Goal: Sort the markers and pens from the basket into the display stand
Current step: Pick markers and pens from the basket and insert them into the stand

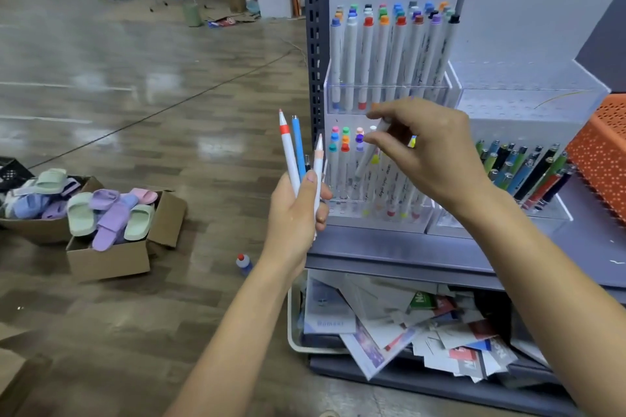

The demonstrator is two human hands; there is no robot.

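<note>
The right hand (430, 152) pinches a white marker (365, 161) between thumb and forefinger, the other fingers curled loosely behind; the wrist is bent, the back of the hand faces the camera, and the forearm reaches in from the lower right; the marker hangs tilted, its upper end in the pinch and its lower end slanting down to the left, in front of the lowest tier of the clear display stand (376, 222), among the capped markers that already stand there; whether its tip touches a slot cannot be told.

The left hand (298, 210) grips a small bundle upright just left of the stand, thumb laid across the front, forearm rising from the bottom of the view; in the bundle are a white marker with a red band (288, 152), a blue pen (298, 149) and a white pen with a pale pink tip (318, 166), fanned slightly apart at the top.

The stand sits on a grey shelf (389, 244); its upper tiers hold rows of white markers with coloured caps; a neighbouring clear tray (555, 213) to the right holds leaning pens in green, blue, black and red; the orange basket (603, 152) stands at the far right edge, well apart from both hands.

Under the shelf a bin (294, 332) holds loose papers; on the wooden floor to the left stand cardboard boxes (108, 261) of pastel slippers, and a small bottle (244, 262) near the shelf's foot.
</note>
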